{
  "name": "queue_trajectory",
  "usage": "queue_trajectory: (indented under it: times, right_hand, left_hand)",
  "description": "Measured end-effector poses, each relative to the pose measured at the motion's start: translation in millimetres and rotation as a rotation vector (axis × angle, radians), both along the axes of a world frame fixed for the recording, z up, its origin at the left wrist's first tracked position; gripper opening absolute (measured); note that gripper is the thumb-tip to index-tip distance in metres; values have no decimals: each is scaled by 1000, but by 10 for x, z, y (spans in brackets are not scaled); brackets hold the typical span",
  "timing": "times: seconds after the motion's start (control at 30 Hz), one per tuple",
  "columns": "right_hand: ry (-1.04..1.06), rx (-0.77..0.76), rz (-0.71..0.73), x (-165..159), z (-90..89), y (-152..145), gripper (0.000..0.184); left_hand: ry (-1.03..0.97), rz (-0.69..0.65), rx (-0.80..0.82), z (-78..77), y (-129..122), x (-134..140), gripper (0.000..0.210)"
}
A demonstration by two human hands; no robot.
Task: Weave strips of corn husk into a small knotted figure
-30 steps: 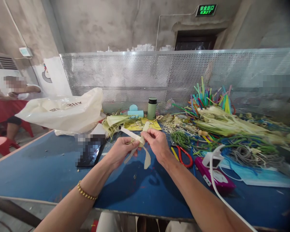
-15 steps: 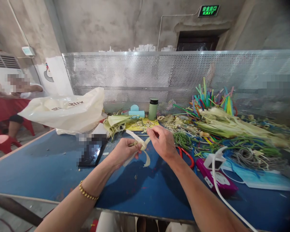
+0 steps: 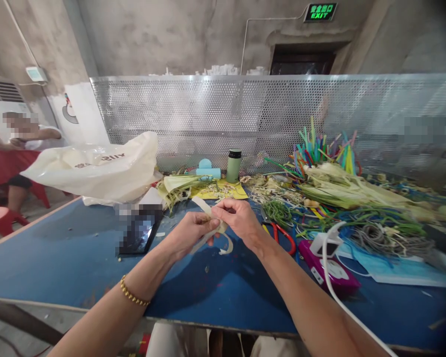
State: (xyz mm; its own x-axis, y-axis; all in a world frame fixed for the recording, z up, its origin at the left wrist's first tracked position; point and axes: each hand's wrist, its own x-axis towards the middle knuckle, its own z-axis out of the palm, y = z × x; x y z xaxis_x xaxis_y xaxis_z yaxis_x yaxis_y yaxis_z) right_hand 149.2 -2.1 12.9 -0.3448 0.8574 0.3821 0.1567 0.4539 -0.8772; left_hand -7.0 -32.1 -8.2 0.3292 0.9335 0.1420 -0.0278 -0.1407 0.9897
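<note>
Pale corn husk strips (image 3: 201, 204) are pinched between my two hands above the blue table. My left hand (image 3: 189, 231), below a wrist with a gold bead bracelet (image 3: 132, 293), is closed on the strips from the left. Thumb and fingers of my right hand (image 3: 242, 220) grip the same strips close beside the left fingertips. One end sticks up past the fingers, and a curled end hangs below them. Where the strips cross is mostly hidden by my fingers. Red-handled scissors (image 3: 289, 242) lie just right of my right hand.
A phone (image 3: 140, 235) lies on the left, before a large cream plastic bag (image 3: 92, 171). Behind my hands stands a green bottle (image 3: 234, 167). Husks (image 3: 351, 186), green cords (image 3: 277, 213), a purple power strip (image 3: 334, 272) with a white cable and a blue mask (image 3: 405, 270) fill the right.
My right hand has moved left and closed in on my left hand; its fingers now meet the strips at the crossing. The view has shifted slightly.
</note>
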Motion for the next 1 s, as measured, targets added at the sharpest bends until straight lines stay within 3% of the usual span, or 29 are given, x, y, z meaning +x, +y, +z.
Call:
queue_trajectory:
  times: [0.17, 0.27, 0.37, 0.43, 0.5, 0.57, 0.77, 0.87, 1.0]
  right_hand:
    - [-62, 14, 7, -22, -38, 6, 22]
    - [-150, 207, -55, -5, -19, 19, 22]
    - [-196, 529, -320, 34, 45, 12, 22]
    - [-213, 607, -422, 48, 80, -14, 26]
    - [-278, 566, -383, 29, 77, -55, 34]
    - [-375, 505, -302, -26, 32, -97, 40]
    - [-484, 406, -318, -178, -133, -105, 30]
    - [-455, 366, -331, -159, -133, -56, 29]
    - [-433, 327, -292, -121, -103, -28, 26]
  left_hand:
    - [57, -31, -6, -9, -25, 20, 35]
    - [-12, 0, -56, 3, -12, 35, 33]
    - [-165, 191, -120, 5, 57, 21, 32]
    - [-300, 353, -135, 2, 114, -7, 32]
    - [-409, 440, -122, -1, 154, -36, 33]
    - [-459, 442, -121, -7, 168, -50, 34]
    - [-513, 309, -185, -44, 147, -25, 30]
    - [-494, 235, -217, -20, 134, -25, 28]
    - [-416, 162, -137, 29, 104, -22, 26]
